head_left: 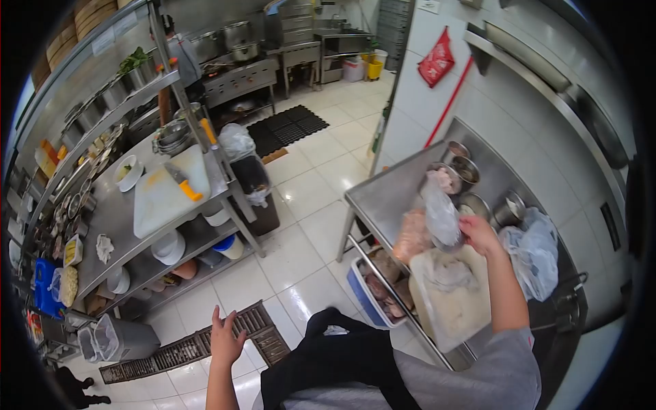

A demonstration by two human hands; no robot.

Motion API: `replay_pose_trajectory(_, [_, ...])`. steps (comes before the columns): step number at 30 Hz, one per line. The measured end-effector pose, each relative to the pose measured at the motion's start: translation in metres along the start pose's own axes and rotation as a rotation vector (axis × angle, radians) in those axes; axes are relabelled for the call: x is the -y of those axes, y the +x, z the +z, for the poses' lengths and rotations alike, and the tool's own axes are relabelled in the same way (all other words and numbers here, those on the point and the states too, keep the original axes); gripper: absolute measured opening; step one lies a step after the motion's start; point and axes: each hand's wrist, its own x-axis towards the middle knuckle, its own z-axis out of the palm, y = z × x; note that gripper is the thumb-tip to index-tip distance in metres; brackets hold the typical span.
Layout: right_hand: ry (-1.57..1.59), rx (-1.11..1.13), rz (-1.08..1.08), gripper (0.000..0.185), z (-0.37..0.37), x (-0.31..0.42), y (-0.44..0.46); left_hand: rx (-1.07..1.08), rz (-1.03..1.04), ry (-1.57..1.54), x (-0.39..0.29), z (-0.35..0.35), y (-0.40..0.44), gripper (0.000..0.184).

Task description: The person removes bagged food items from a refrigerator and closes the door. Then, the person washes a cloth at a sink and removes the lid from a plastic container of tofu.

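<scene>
Right hand point(481, 236), fingers clamped on a clear plastic bag point(441, 210) over the steel counter point(384, 197), metal bowls point(508, 213) near it, left hand point(227, 337) (fingers spread apart) above the tiled floor point(244, 282)

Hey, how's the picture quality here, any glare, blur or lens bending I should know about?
Head view: strong fisheye bending, with black corners and the wall shelf bowed; head view: bright glints on the floor tiles; head view: the plastic bag at the right hand looks hazy, its contents hard to make out; head view: the left hand shows no heavy blur.
</scene>
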Motion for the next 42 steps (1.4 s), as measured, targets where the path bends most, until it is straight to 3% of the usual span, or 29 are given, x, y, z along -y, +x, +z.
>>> replay_pose_trajectory(4, [-0.168,0.155,-0.13,0.015,0.108,0.069,0.118,-0.069,0.06,0.011,-0.002,-0.01,0.065,0.054])
replay_pose_trajectory(9, [-0.151,0.367,-0.113,0.018,0.266,0.136,0.275,-0.14,0.129,0.097,-0.018,-0.031,0.192,0.049])
replay_pose_trajectory(11, [-0.092,0.367,-0.206,0.019,0.333,0.152,0.334,-0.201,0.172,0.036,-0.022,-0.033,0.254,0.038])
replay_pose_trajectory(12, [-0.089,0.385,-0.201,0.019,0.363,0.157,0.362,-0.197,0.138,-0.129,-0.028,-0.034,0.286,0.023])
replay_pose_trajectory(14, [-0.067,0.461,-0.246,0.02,0.42,0.163,0.413,-0.262,0.284,-0.177,-0.044,-0.04,0.357,0.013])
replay_pose_trajectory(18, [-0.117,0.537,-0.287,0.021,0.515,0.169,0.478,-0.34,0.338,-0.346,-0.092,-0.055,0.492,0.022])
replay_pose_trajectory(20, [-0.147,0.583,-0.32,0.02,0.554,0.173,0.498,-0.201,0.154,-0.424,-0.098,-0.056,0.552,0.037])
replay_pose_trajectory(24, [-0.059,0.609,-0.196,0.014,0.606,0.187,0.508,-0.069,-0.096,-0.45,-0.063,-0.023,0.653,0.049])
replay_pose_trajectory(27, [-0.085,0.531,-0.088,0.013,0.639,0.164,0.529,-0.284,-0.146,-0.334,-0.057,-0.026,0.698,0.061])
replay_pose_trajectory(29, [-0.306,0.382,-0.312,0.011,0.663,0.14,0.538,-0.436,-0.143,-0.378,-0.059,-0.034,0.732,0.062])
replay_pose_trajectory(31, [-0.235,0.291,-0.41,0.009,0.685,0.125,0.538,-0.492,-0.163,-0.42,-0.053,-0.033,0.769,0.062])
replay_pose_trajectory(33, [-0.283,0.238,-0.816,0.005,0.705,0.095,0.557,-0.532,-0.193,-0.453,-0.041,-0.023,0.809,0.062])
replay_pose_trajectory(35, [-0.448,0.303,-0.978,0.005,0.71,0.076,0.566,-0.485,-0.299,-0.502,-0.031,-0.014,0.846,0.063])
replay_pose_trajectory(36, [-0.434,0.298,-0.96,0.005,0.71,0.067,0.574,-0.475,-0.339,-0.532,-0.03,-0.009,0.863,0.064])
replay_pose_trajectory(37, [-0.58,0.394,-1.139,0.006,0.703,0.062,0.582,-0.464,-0.339,-0.516,-0.024,-0.002,0.883,0.064])
replay_pose_trajectory(38, [-0.728,0.497,-1.322,0.007,0.698,0.055,0.594,-0.464,-0.312,-0.428,-0.015,0.004,0.905,0.063])
replay_pose_trajectory(39, [-0.717,0.506,-1.315,0.007,0.695,0.045,0.609,-0.465,-0.287,-0.341,-0.006,0.01,0.926,0.062])
replay_pose_trajectory(41, [-0.749,0.624,-1.52,0.007,0.688,0.012,0.625,-0.438,-0.21,-0.244,0.006,0.017,0.96,0.061])
replay_pose_trajectory(42, [-0.734,0.648,-1.486,0.007,0.685,-0.007,0.638,-0.422,-0.147,-0.194,0.012,0.022,0.975,0.061])
